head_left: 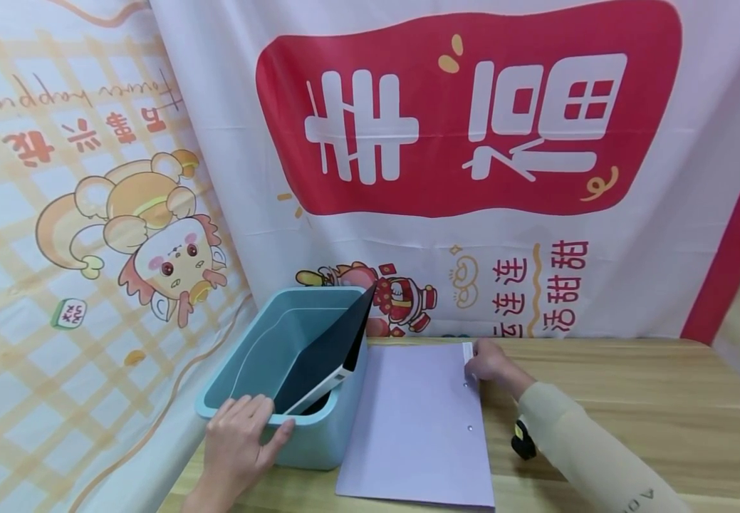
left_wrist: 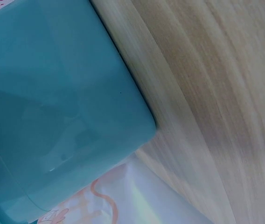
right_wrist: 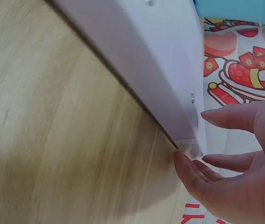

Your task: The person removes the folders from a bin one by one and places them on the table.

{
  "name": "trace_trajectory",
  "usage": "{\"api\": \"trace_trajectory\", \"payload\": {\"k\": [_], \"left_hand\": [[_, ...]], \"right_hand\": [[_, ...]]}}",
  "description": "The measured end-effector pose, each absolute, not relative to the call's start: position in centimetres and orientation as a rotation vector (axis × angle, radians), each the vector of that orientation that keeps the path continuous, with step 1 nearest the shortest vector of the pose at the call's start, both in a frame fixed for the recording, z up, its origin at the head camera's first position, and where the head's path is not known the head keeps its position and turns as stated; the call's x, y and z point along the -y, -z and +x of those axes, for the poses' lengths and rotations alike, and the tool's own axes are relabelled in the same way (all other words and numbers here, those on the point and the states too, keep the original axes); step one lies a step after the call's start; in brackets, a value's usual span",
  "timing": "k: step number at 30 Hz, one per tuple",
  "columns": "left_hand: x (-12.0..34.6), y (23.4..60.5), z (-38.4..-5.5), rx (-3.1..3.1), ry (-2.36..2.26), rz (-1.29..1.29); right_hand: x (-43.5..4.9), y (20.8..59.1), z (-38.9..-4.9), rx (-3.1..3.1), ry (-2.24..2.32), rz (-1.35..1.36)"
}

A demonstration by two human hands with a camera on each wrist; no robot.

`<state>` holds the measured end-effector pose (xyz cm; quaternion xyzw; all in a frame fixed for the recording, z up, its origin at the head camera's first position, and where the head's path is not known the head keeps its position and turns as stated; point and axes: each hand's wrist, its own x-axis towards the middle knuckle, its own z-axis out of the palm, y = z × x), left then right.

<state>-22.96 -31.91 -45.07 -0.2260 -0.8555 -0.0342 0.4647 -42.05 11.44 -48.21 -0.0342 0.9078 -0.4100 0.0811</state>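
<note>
A light blue plastic bin [head_left: 350, 427] stands on the table at left. My left hand [head_left: 239, 442] grips its near rim, fingers over the edge and thumb outside. Inside, a black file folder [head_left: 327, 353] with a white edge leans tilted, its upper corner sticking out above the rim. Right beside the bin lies a closed lilac file folder [head_left: 417, 420], with metal rivets and a white label along its right edge. My right hand [head_left: 490, 362] holds that folder's far right corner; in the right wrist view the fingertips [right_wrist: 186, 163] bend around the labelled corner.
The wooden table [head_left: 607, 413] extends to the right of the lilac folder. Behind it hangs a printed cloth [head_left: 446, 235] with red patches and large characters. Another patterned cloth [head_left: 87, 285] hangs along the left side, close to the bin.
</note>
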Motion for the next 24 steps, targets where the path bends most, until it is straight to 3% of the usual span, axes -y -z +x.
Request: {"api": "trace_trajectory", "payload": {"k": [10, 24], "left_hand": [[32.0, 45.1, -23.1, 2.066, 0.088, -0.558], [32.0, 45.1, -23.2, 2.027, 0.091, -0.559]], "right_hand": [[-10.6, 48.6, -40.9, -2.945, 0.977, -0.357], [-10.0, 48.2, -38.7, -3.047, 0.816, -0.470]]}}
